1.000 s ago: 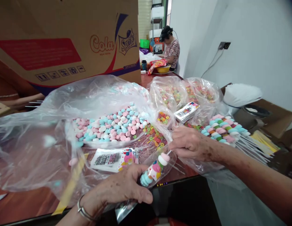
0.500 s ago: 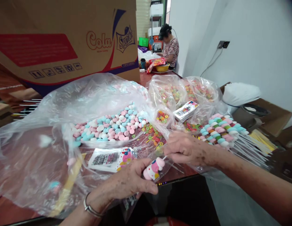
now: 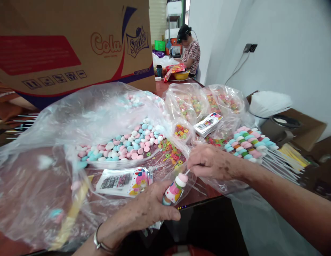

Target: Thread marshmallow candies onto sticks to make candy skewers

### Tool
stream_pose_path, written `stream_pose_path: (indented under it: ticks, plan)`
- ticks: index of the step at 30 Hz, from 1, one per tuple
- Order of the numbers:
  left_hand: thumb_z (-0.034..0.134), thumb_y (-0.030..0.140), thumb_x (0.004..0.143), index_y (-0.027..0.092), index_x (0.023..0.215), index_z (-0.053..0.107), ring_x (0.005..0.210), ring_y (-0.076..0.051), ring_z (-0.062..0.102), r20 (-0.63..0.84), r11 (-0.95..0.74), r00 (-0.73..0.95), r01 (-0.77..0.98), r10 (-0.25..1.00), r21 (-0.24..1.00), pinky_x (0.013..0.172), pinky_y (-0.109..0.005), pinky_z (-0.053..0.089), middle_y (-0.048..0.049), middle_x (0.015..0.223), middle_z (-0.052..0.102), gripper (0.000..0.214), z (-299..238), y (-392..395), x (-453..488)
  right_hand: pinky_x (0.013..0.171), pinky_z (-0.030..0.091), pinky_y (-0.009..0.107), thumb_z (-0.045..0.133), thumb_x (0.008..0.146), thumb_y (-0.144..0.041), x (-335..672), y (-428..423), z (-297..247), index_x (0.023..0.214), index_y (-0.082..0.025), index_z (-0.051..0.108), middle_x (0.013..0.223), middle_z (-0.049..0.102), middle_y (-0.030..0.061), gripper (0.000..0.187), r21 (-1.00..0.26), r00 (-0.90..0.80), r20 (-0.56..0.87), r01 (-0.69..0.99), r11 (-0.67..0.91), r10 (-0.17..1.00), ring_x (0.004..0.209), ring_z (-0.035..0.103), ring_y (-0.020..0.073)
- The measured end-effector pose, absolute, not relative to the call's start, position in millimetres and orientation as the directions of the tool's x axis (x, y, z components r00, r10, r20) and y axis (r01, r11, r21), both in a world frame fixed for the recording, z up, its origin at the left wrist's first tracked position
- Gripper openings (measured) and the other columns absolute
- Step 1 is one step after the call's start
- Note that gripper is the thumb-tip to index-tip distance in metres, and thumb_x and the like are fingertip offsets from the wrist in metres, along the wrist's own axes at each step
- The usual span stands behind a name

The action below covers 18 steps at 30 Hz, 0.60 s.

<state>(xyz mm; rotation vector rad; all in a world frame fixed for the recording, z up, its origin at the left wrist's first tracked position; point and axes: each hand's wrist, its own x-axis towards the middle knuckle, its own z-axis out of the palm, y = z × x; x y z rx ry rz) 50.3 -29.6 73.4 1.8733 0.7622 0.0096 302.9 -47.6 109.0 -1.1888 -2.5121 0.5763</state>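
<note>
My left hand [image 3: 144, 209] grips a small printed wrapper bag [image 3: 174, 192] near the table's front edge. A candy skewer [image 3: 179, 182] of pink and white marshmallow pieces sits partly inside it. My right hand [image 3: 212, 163] pinches the skewer's white stick just above the candy. A stack of printed wrapper bags [image 3: 122, 181] lies to the left of my hands. Behind them a big clear plastic bag holds a heap of pink, blue and white marshmallow candies [image 3: 125, 145]. Finished skewers [image 3: 247, 144] lie in a pile to the right.
A large cardboard box [image 3: 74, 46] stands at the back left. Clear bags of coloured ring candies [image 3: 199, 103] and another wrapper stack [image 3: 208, 123] lie at the back. Another person [image 3: 190, 49] sits at the far end. A white bundle [image 3: 269, 103] and cardboard are at right.
The skewer has gone deeper into the wrapper bag: the blue pieces at its tip are now covered. Both hands shifted slightly and the view drifted left.
</note>
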Motion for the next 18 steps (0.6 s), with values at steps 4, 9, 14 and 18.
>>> stream_pose_path:
  ticks: [4,9,14,18]
  plan:
    - [0.077,0.054,0.074,0.019,0.109,0.058,0.054,-0.013,0.049,-0.445,-0.049,0.777,0.517,0.445,0.854,0.049,-0.022,0.032,0.0049,0.07,0.054,0.053,68,-32,56,0.07,0.034,0.027,0.054,0.083,-0.011,292,-51,102,0.068,-0.015,0.065,0.068,0.061,-0.0011,0.019,-0.51,-0.638,0.039,0.649,0.564,0.769,0.069,0.052,0.0133]
    - [0.083,0.048,0.068,0.021,0.105,0.059,0.052,-0.011,0.048,-0.462,0.015,0.776,0.505,0.429,0.863,0.045,-0.02,0.034,0.0048,0.072,0.055,0.051,69,-32,57,0.072,0.033,0.029,0.052,0.089,-0.014,297,-50,103,0.073,-0.016,0.068,0.069,0.06,0.0002,0.023,-0.401,-0.685,0.135,0.623,0.671,0.716,0.071,0.049,0.015]
    - [0.088,0.047,0.061,0.021,0.095,0.058,0.045,-0.01,0.048,-0.558,0.118,0.76,0.554,0.332,0.824,0.041,-0.02,0.033,0.007,0.062,0.054,0.052,71,-31,54,0.073,0.031,0.03,0.05,0.096,-0.019,305,-45,105,0.09,-0.017,0.073,0.073,0.06,0.0021,0.023,-0.325,-0.728,0.276,0.544,0.774,0.628,0.075,0.047,0.0167]
    - [0.086,0.047,0.063,0.02,0.112,0.057,0.047,-0.012,0.05,-0.543,0.274,0.777,0.473,0.319,0.837,0.046,-0.023,0.039,0.0071,0.063,0.056,0.063,64,-31,57,0.07,0.031,0.03,0.05,0.094,-0.018,300,-48,99,0.078,-0.016,0.07,0.069,0.059,0.0014,0.026,-0.328,-0.706,0.285,0.563,0.759,0.648,0.071,0.046,0.0155]
